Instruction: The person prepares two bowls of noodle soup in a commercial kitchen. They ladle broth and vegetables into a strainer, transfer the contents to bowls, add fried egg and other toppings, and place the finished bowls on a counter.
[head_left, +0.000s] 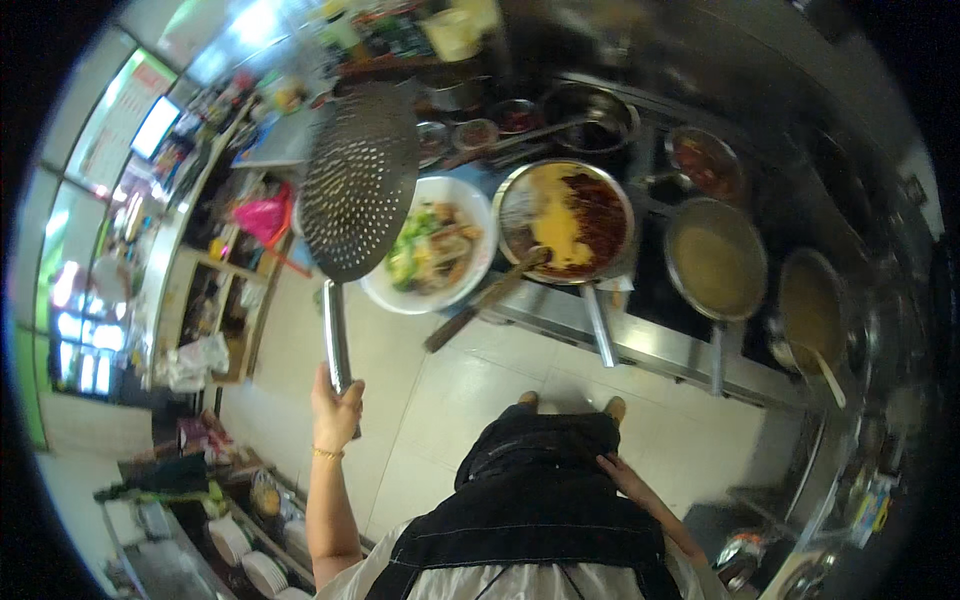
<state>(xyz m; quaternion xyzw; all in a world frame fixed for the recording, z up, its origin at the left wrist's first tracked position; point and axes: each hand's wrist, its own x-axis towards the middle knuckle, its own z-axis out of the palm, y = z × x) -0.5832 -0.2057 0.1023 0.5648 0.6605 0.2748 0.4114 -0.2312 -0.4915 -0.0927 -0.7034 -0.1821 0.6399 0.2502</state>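
My left hand (337, 405) grips the metal handle of a large perforated skimmer (360, 180), which is raised with its bowl away from me. Behind and to the right of the skimmer is a white bowl (427, 301) of green vegetables and other pieces, partly covered by it. My right hand (619, 472) hangs against the side of my black apron (536, 495), fingers somewhat apart, holding nothing visible. A steel pan (600, 266) contains dark red and yellow food. Across its near rim lies a wooden-handled utensil (480, 304), its handle sticking out toward me.
On the stove to the right stand two pans of brownish liquid, a nearer-centre pan (716, 259) and a far-right pan (810, 315) with a light-handled utensil in it. Behind them is a pan of red food (705, 161). Shelving (225, 300) lines the left; stacked white dishes (262, 574) sit low behind.
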